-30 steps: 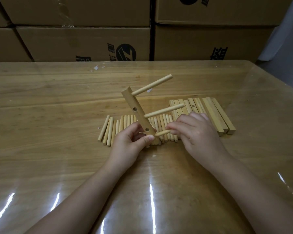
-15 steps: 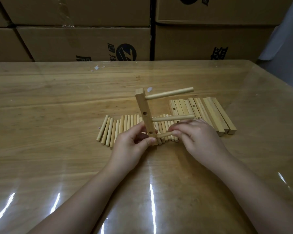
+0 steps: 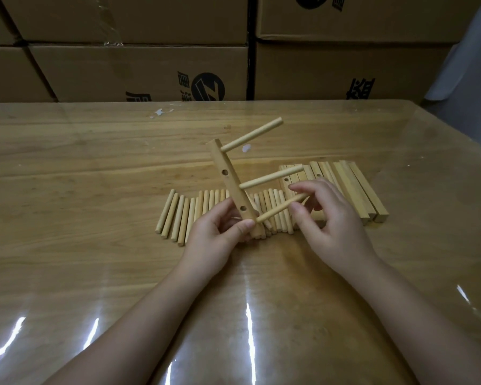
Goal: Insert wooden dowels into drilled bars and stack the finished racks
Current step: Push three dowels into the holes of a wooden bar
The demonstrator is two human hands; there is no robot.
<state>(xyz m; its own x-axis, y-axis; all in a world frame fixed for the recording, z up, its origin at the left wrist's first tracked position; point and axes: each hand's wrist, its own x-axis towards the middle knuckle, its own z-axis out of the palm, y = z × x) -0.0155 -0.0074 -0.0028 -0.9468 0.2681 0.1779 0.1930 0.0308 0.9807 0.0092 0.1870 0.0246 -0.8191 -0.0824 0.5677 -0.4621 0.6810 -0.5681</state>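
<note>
Dowels lying loose (image 3: pixel 184 215) make a side-by-side row on the glossy wooden table (image 3: pixel 95 168), left of centre and running behind both hands. The left hand (image 3: pixel 217 234) grips the lower end of a drilled bar (image 3: pixel 231 184), thumb across its front, holding it up off the table and tilted leftward. Two empty holes show on the bar's near face. An upper dowel (image 3: pixel 252 134) and a middle dowel (image 3: pixel 271 177) stick out to its right. A third dowel (image 3: pixel 278 208) meets the bar near its bottom; how deep it sits cannot be told. The right hand (image 3: pixel 333 223) pinches that dowel's outer end between thumb and fingers. Spare bars (image 3: pixel 353 190) lie packed together at the far right.
</note>
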